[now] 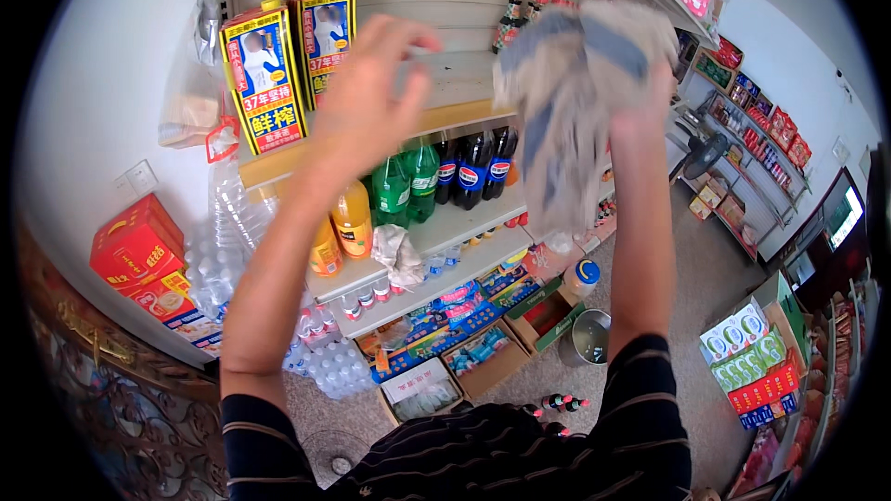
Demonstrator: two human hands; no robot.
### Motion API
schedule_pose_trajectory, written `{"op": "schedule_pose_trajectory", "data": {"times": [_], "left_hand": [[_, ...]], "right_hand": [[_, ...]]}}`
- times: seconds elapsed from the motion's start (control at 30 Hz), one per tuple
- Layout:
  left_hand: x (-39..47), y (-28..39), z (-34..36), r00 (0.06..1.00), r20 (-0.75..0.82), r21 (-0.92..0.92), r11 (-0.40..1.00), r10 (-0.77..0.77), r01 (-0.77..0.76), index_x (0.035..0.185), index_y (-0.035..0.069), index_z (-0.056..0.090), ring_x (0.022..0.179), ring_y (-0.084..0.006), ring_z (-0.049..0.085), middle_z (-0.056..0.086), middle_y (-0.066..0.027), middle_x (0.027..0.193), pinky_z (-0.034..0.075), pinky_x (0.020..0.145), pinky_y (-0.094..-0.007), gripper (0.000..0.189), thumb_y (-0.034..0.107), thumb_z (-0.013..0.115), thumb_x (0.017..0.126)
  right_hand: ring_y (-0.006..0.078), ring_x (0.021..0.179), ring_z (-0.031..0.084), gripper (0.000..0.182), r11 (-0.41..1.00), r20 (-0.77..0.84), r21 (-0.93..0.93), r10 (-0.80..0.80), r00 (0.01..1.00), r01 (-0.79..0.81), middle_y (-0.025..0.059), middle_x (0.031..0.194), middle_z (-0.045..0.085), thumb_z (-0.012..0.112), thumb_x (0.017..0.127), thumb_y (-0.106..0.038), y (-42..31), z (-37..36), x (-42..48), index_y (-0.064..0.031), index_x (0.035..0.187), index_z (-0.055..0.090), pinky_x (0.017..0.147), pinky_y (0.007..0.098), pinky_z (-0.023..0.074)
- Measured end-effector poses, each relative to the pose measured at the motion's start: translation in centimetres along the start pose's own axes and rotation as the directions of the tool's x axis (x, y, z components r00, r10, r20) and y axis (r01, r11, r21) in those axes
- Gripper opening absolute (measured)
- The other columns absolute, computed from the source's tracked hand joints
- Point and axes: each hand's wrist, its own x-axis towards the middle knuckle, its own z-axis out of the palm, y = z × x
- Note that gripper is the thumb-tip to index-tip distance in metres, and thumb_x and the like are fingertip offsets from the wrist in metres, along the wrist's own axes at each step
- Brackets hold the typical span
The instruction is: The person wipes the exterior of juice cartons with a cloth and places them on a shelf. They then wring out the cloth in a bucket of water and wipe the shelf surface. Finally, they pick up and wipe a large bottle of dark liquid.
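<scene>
My left hand [376, 86] is raised in front of the upper shelf [473, 76], fingers apart and holding nothing. It is blurred and partly covers the second of two yellow-and-blue drink cartons [263, 79]. My right hand [644, 86] grips a bunched grey and beige cloth [564, 104] that hangs down before the shelf's right part. Behind the cloth stand dark sauce bottles with red caps [511, 20]. A second crumpled cloth [397, 256] lies over the edge of the shelf below, beside bottles of orange drink [353, 219].
Green soda bottles [422, 180] and dark cola bottles [473, 170] stand one shelf down. Open cardboard boxes [487, 358], a metal bucket [586, 337] and several dark bottles [557, 402] are on the floor. Stacked cartons [752, 362] stand at the right.
</scene>
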Motion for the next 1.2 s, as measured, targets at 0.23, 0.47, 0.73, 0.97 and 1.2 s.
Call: {"op": "schedule_pose_trajectory", "data": {"times": [0.23,0.47,0.73,0.97,1.2], "left_hand": [[-4.1,-5.8,-2.3,0.966,0.257,0.265,0.96,0.02,-0.09,0.089,0.0,0.059,0.084,-0.0336,0.06,0.058,-0.0156,0.091,0.049,0.076,-0.042,0.014,-0.005,0.053,0.078],[-7.6,-7.5,-3.9,0.977,0.214,0.412,0.908,-0.022,-0.07,0.078,0.003,0.059,0.075,-0.0318,0.06,0.058,-0.0109,0.078,0.048,0.067,-0.0403,0.009,-0.002,0.061,0.071],[-10.4,-8.9,-4.1,0.987,0.02,0.511,0.851,-0.158,0.126,0.072,0.003,0.055,0.064,-0.0301,0.057,0.054,-0.0114,0.07,0.045,0.058,-0.0386,0.009,-0.005,0.057,0.071],[-9.5,-9.9,-1.8,0.981,-0.088,0.454,0.87,-0.173,0.195,0.071,0.002,0.055,0.057,-0.0276,0.056,0.055,-0.0109,0.068,0.044,0.052,-0.0357,0.009,-0.006,0.054,0.074],[-9.3,-9.8,-1.7,0.981,-0.121,0.483,0.854,-0.154,0.194,0.072,0.003,0.056,0.054,-0.0258,0.056,0.055,-0.0096,0.069,0.043,0.05,-0.0344,0.01,-0.006,0.053,0.075]], "right_hand": [[0.0254,0.1,0.062,0.033,0.99,-0.362,-0.105,-0.127,0.924,0.095,0.0091,0.109,0.064,0.042,0.096,-0.032,6.7,-6.6,17.0,-0.0071,0.111,0.059,0.092,0.0407,0.0522],[0.0399,0.137,0.04,0.08,-0.511,-0.252,-0.859,0.372,0.894,-0.03,0.0285,0.146,0.042,0.044,0.084,-0.057,16.6,-21.4,16.0,0.004,0.136,0.051,0.112,0.0462,0.0341],[0.0363,0.138,0.041,0.086,-0.449,-0.307,-0.891,0.501,0.809,-0.06,0.0256,0.146,0.044,0.05,0.078,-0.056,21.9,-20.9,14.0,0.0056,0.137,0.049,0.113,0.043,0.0322],[0.0347,0.138,0.042,0.081,-0.256,-0.126,-0.961,0.747,0.653,0.108,0.0262,0.146,0.044,0.048,0.083,-0.052,25.9,-14.0,13.3,0.0065,0.139,0.046,0.112,0.0402,0.0354],[0.033,0.145,0.028,0.086,-0.104,0.041,-0.972,0.807,0.589,0.21,0.0234,0.157,0.027,0.041,0.085,-0.056,26.0,-4.6,9.2,0.0017,0.149,0.032,0.117,0.0409,0.028]]}}
